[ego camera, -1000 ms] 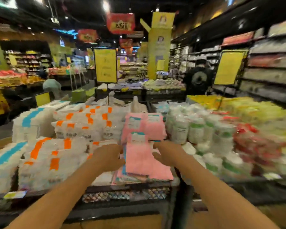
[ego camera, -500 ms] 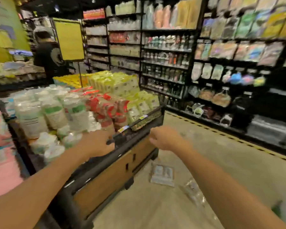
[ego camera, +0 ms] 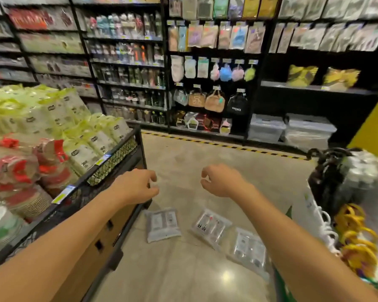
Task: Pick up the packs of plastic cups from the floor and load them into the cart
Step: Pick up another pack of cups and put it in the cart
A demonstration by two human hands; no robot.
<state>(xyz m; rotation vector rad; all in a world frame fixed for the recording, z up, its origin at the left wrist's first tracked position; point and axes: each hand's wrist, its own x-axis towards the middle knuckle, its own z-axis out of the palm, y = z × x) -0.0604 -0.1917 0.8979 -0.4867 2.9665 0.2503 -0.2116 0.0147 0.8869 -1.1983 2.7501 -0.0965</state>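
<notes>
Three clear packs of plastic cups lie flat on the beige floor: a left pack [ego camera: 162, 224], a middle pack [ego camera: 211, 227] and a right pack [ego camera: 248, 249], partly hidden by my right forearm. My left hand [ego camera: 135, 185] hangs in the air above and left of them, fingers loosely curled, holding nothing. At about the same height, my right hand [ego camera: 220, 180] is also loosely curled and empty. The cart [ego camera: 324, 184] stands at the right edge, black-framed, with white and yellow goods in it.
A black wire display bin [ego camera: 109, 164] on a wooden base, piled with green, red and white packs, stands close on my left. Dark shelving [ego camera: 166, 68] lines the far side behind a yellow-black floor stripe [ego camera: 227, 147]. Clear storage boxes [ego camera: 266, 127] sit under the shelves.
My view has swung right from the display bins to the aisle floor. Both hands have left the bin's edge and now hang over the packs, which have come into full view with the cart.
</notes>
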